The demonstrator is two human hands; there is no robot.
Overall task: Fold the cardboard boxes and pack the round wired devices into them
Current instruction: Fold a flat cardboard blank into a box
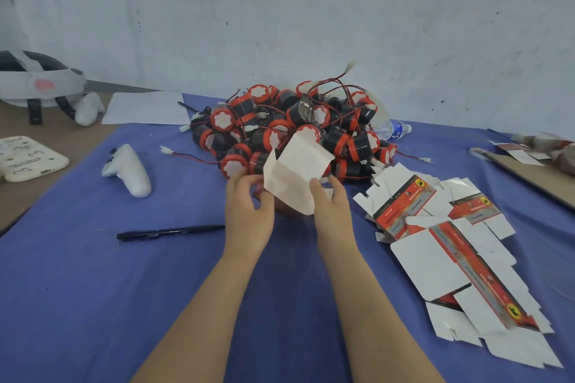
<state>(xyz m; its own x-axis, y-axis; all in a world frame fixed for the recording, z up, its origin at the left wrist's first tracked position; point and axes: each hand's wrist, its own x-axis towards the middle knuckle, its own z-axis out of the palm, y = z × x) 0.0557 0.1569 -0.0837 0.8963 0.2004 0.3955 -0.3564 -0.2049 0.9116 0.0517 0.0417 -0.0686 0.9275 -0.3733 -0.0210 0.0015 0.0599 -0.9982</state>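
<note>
Between my two hands is a partly folded cardboard box, its white inner side facing me and a flap raised. My left hand pinches its lower left edge. My right hand grips its right side with thumb in front. Behind the box lies a large pile of round black and red wired devices with red and black leads and white plugs. Several flat unfolded boxes, white with red printed panels, lie on the blue cloth to my right.
A black pen lies left of my left forearm. A white controller rests further left. A headset, a white sheet and a cream plate are at the far left. A water bottle lies behind the pile. A brown board sits at right.
</note>
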